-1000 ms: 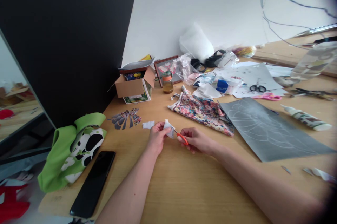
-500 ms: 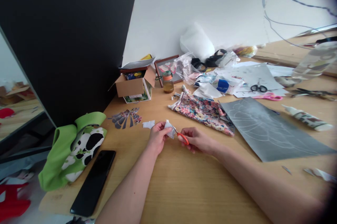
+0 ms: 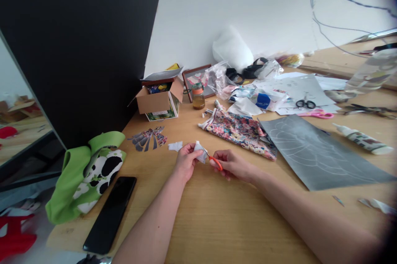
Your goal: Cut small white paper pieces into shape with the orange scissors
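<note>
Had a tiny white scrap [image 3: 201, 155] pinched between thumb and fingers of the left hand [image 3: 185, 160], over the middle of the desk [image 3: 211, 222], just right of a loose white piece [image 3: 175, 146] lying flat. Gripped orange scissors [image 3: 216, 163] in the right hand [image 3: 229, 165], handles in the fingers, blades angled left and right up at the edge of the scrap. Couldn't tell whether actually biting in, way too small to make out.

Had some patterned cutouts [image 3: 149, 138] fanned out farther left. Saw a floral cloth [image 3: 238, 131] just past the scissors, up against a grey sheet [image 3: 316, 152] with pale curvy lines. Also spotted a bottle [image 3: 364, 140] on its side off to the right, plus pink scissors [image 3: 321, 114] and black scissors [image 3: 305, 104] behind the sheet.

Had a black phone [image 3: 110, 216] lying flat down on the left, right near a green cloth [image 3: 68, 185] with black and white patches. Noticed an opened box [image 3: 155, 104], a jar [image 3: 198, 99] and a leaning frame [image 3: 190, 78] bunched together at the back.
</note>
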Motion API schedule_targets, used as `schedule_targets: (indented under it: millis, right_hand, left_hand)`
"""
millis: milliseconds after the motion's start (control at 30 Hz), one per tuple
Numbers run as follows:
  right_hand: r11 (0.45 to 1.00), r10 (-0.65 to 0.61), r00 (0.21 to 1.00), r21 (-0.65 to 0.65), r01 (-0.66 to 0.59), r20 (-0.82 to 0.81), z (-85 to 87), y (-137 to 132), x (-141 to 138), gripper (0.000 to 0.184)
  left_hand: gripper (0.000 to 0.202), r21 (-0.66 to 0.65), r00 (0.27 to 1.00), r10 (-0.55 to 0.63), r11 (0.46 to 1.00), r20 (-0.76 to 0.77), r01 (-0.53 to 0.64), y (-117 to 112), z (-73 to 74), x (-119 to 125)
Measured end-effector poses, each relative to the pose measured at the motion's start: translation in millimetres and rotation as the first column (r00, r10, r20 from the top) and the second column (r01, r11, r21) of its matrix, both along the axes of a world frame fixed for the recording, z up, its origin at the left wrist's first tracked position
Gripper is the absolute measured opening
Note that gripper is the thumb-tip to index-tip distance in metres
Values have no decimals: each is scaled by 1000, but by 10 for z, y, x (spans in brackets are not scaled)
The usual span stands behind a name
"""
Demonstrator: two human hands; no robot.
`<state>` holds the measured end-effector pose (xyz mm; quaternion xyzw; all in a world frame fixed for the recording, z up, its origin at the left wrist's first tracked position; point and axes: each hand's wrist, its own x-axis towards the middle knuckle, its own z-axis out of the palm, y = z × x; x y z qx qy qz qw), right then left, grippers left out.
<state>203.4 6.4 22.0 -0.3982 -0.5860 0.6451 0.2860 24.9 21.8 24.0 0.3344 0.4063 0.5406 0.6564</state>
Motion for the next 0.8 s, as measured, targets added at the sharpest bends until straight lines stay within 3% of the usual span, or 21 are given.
schedule_targets:
  millis: [800]
  right_hand:
    - [1000, -8, 1000, 14, 8, 4, -22, 6, 2, 46]
  left_hand:
    - [36, -2, 1000, 10, 1000, 9, -10, 13, -19, -4]
